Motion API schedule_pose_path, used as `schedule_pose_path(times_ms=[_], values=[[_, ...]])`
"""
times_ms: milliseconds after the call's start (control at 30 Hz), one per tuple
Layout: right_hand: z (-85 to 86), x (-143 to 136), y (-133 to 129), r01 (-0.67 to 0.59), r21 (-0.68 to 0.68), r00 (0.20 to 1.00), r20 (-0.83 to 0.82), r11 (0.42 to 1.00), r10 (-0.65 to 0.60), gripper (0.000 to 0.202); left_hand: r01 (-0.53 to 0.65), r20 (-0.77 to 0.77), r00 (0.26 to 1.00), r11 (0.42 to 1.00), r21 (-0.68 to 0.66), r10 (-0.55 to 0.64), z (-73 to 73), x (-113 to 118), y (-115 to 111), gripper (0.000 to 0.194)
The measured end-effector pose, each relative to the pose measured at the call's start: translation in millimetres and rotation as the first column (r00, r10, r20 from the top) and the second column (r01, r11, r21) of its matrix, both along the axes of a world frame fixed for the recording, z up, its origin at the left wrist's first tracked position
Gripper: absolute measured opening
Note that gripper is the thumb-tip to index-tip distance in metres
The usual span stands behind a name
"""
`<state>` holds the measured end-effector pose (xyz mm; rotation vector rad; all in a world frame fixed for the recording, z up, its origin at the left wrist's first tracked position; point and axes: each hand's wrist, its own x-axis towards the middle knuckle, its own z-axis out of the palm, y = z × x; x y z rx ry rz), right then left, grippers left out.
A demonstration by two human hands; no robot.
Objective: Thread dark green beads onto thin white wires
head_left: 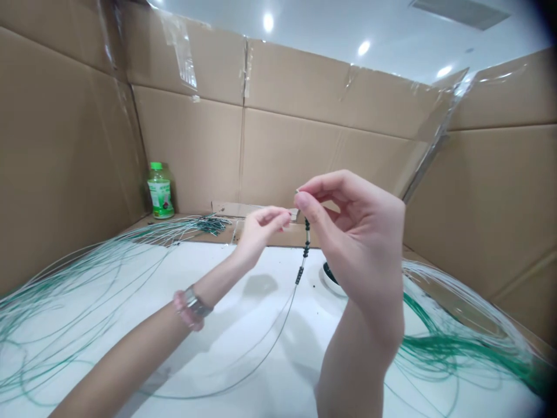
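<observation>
Beads (300, 275) are lining the cord (258, 369) below the right hand (363, 235) that is pinching it, bare length remaining beneath, while the left hand (256, 232) is hovering leftward, narrow, contents unclear.

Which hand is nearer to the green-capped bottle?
Left. The left hand is raised to the right of the green-capped bottle; the right hand is farther right, on the far side of the left hand from it, pinching the beaded strand.

Right hand (361, 244) covering part of bowl (333, 285); picture's edge cutting strands (126, 239); I'm not discerning grip of left hand (260, 229).
</observation>
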<state>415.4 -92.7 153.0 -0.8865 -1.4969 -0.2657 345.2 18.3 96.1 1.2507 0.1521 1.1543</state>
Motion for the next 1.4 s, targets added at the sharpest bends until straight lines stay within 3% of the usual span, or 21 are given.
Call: schedule_pose_path(times_ms=[100, 200, 333, 533, 833, 1400], values=[[-1.3, -11, 2, -0.009, 0.023, 1.0, -0.015, 1.0, 0.009, 0.011, 0.018, 0.089, 0.996, 1.0, -0.009, -0.017, 7.7, -26, -9, 0.02], [-3.1, -26, 0, 0.006, 0.036, 1.0, -0.015, 0.999, -0.006, 0.012, 0.115, 0.193, 0.975, 0.993, 0.007, -0.114, 19.2, -49, -27, 0.014], [-6.1, -41, -7, 0.02, 0.045, 1.0, 0.006, 0.999, -0.021, 0.014, 0.186, 0.259, 0.948, 0.982, 0.017, -0.184, 28.2, -62, -41, 0.01], [-7.5, -47, -14, 0.125, 0.074, 0.989, 0.067, 0.989, -0.13, 0.018, 0.189, 0.316, 0.929, 0.981, 0.042, -0.193, 30.9, -70, -38, 0.007], [-10.5, -54, -6, 0.066, 0.073, 0.997, 0.045, 0.995, -0.069, 0.017, 0.221, 0.324, 0.919, 0.974, 0.045, -0.223, 32.9, -72, -44, 0.006], [-11.8, -56, -2, 0.141, 0.185, 0.981, 0.104, 0.973, -0.162, 0.016, 0.156, 0.312, 0.936, 0.987, 0.047, -0.163, 32.2, -71, -46, 0.005]])
